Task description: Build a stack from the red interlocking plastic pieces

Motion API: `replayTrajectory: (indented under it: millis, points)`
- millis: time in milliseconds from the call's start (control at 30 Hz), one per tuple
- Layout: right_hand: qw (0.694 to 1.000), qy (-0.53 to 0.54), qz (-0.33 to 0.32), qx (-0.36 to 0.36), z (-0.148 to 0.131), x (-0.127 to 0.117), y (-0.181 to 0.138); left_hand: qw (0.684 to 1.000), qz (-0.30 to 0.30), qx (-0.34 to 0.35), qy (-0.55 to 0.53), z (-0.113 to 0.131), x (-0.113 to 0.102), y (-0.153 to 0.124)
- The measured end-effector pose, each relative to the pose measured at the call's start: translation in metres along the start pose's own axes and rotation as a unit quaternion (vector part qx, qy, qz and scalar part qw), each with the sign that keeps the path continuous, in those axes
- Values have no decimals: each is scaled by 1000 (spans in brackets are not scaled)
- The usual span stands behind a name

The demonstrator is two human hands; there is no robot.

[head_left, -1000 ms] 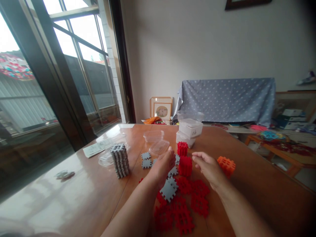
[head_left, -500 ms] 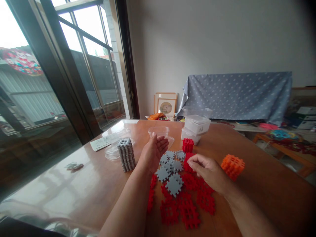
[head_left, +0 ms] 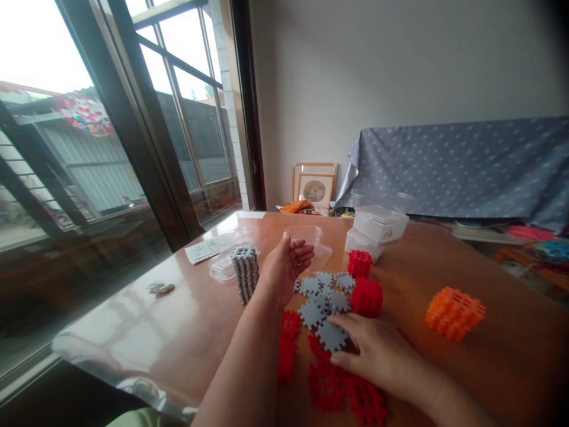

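My left hand (head_left: 287, 270) is open, held up over the table with the palm turned to the right and the fingers slightly curled. Nothing shows in it. Low over the pile, my right hand (head_left: 371, 353) has thumb and forefinger apart at either side of a grey square tile (head_left: 331, 337) with toothed edges; I cannot tell whether they touch it. More grey tiles (head_left: 313, 311) lie loosely heaped beyond it. Red lattice tiles (head_left: 326, 385) spread below, partly hidden by the right hand. A red stack (head_left: 367, 298) stands just past the right hand.
A grey stack (head_left: 245, 273) stands left of my left forearm. A shorter red stack (head_left: 360, 263) stands before the clear plastic boxes (head_left: 380, 228). An orange stack (head_left: 456, 313) is at right. Clear lids (head_left: 222, 267), paper (head_left: 202, 252) and a small plastic bag (head_left: 160, 287) lie left.
My right hand has moved down and nearer, from beside the red stack to the grey tile, and its fingers have spread. My left hand stays raised. The view has turned left.
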State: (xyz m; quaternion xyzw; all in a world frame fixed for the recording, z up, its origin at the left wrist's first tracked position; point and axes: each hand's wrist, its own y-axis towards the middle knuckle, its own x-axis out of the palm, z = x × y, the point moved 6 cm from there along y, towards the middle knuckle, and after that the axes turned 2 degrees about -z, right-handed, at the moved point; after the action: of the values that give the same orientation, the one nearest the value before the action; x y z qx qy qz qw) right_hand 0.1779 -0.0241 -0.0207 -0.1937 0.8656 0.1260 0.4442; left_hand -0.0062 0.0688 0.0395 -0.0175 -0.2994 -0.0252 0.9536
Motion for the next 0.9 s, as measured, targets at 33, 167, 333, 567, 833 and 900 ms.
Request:
replayTrajectory:
  millis: [33, 167, 333, 567, 833, 900]
  points:
    - [1000, 1, 6, -1, 1, 1, 1, 1000, 0, 3, 2, -1, 0, 0]
    - [999, 4, 45, -11, 1, -1, 2, 1000, -6, -1, 10, -3, 0, 1]
    - [994, -21, 81, -74, -29, -2, 3, 1000, -3, 6, 18, -1, 0, 0]
    - [983, -62, -39, -166, -94, 34, 3, 998, -11, 44, 44, 1, -4, -1]
    - [975, -63, -90, -193, -121, 62, 30, 997, 8, 54, 50, 8, -8, -3]
    - [978, -71, -68, -183, -123, 61, 36, 997, 4, 56, 45, 9, -9, -3]
